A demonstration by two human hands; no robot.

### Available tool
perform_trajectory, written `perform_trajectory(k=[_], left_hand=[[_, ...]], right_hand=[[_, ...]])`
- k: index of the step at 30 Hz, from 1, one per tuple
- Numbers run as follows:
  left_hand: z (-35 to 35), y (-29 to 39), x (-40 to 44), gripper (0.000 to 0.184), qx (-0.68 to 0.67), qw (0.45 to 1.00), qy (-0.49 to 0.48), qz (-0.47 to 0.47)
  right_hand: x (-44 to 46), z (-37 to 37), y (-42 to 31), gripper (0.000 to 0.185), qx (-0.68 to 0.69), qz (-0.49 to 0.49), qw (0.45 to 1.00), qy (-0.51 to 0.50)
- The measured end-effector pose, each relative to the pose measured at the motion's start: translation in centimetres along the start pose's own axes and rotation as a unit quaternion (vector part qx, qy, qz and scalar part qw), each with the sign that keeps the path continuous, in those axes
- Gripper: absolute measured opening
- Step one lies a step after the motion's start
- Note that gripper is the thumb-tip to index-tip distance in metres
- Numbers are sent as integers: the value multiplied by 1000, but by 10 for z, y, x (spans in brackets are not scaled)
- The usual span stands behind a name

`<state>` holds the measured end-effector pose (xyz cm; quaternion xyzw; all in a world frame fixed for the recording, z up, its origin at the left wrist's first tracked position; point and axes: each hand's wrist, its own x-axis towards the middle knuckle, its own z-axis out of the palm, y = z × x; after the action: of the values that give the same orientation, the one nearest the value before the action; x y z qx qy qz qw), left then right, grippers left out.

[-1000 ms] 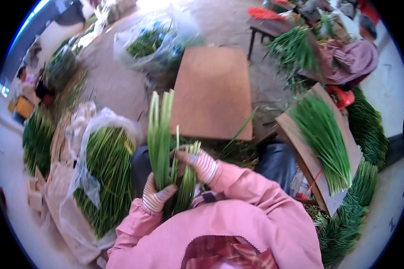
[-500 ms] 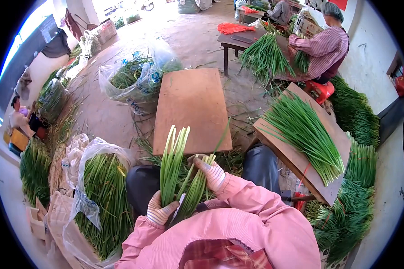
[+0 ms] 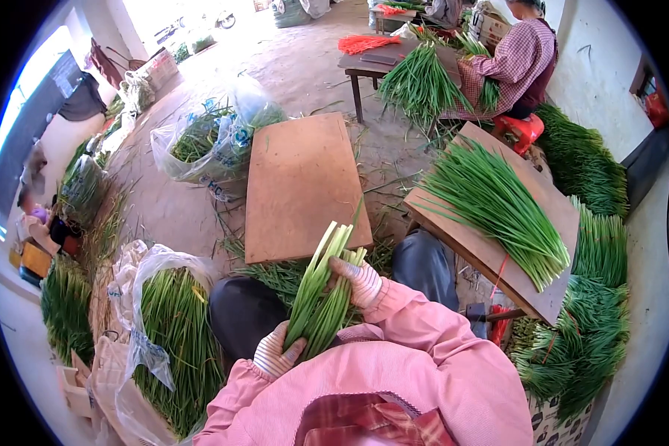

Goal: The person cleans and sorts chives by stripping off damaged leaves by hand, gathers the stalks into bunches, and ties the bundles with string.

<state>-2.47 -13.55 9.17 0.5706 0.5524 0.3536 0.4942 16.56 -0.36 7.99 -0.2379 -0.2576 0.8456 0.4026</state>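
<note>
My left hand (image 3: 276, 351), in a striped glove with bare fingertips, is closed round the lower part of a bunch of garlic chives (image 3: 316, 286). The pale stem ends point up and away from me. Higher up and to the right, my right hand (image 3: 358, 281), gloved the same way, grips the stems near their cut ends, thumb across them. Both portions of chives lie close together between my hands, above my lap. Their leafy ends are hidden against my pink jacket.
A bare wooden board (image 3: 305, 189) stands ahead. On a small table (image 3: 461, 230) to the right lies a pile of chives (image 3: 498, 208). An open plastic bag of chives (image 3: 175, 327) is at left, bundled chives (image 3: 595, 320) at far right. A co-worker (image 3: 516, 63) sits behind.
The two portions of chives, apart before, are now brought together. The left portion tilts to the right, towards my right hand. The view has shifted slightly.
</note>
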Motion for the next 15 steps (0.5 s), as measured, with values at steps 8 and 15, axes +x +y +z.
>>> perform_trajectory(k=[8, 15], left_hand=[[19, -23, 13, 26, 62, 991, -62, 104], [-15, 60, 31, 51, 156, 978, -104, 91]], right_hand=[[-21, -1, -14, 47, 92, -31, 989, -109], [-28, 36, -82, 36, 19, -112, 978, -175]])
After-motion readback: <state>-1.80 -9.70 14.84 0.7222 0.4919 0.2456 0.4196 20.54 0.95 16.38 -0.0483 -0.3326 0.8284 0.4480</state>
